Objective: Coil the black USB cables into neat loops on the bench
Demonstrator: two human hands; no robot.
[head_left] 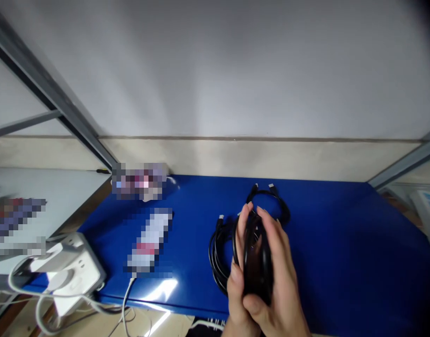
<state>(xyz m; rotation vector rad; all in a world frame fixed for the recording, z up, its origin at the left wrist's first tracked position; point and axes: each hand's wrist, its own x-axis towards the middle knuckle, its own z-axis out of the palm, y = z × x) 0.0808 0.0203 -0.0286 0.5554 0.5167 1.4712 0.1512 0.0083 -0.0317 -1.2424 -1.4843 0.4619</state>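
Curling fingers [241,232] round a coiled cable [256,264] above the tabletop [341,243], left hand [236,285] and right hand [280,276] are gripping it; loops need steadying.

Blue shelf [341,243] against white wall [236,70] (grey posts [42,84])

Right of the cables [215,255] the blue shelf [341,243] lies open; a power strip [72,271] and seemingly devices [149,243] crowd its left.

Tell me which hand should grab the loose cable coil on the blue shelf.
Probably left: the left hand is beside the loose coil; the right hand wraps the held coil, farther off.
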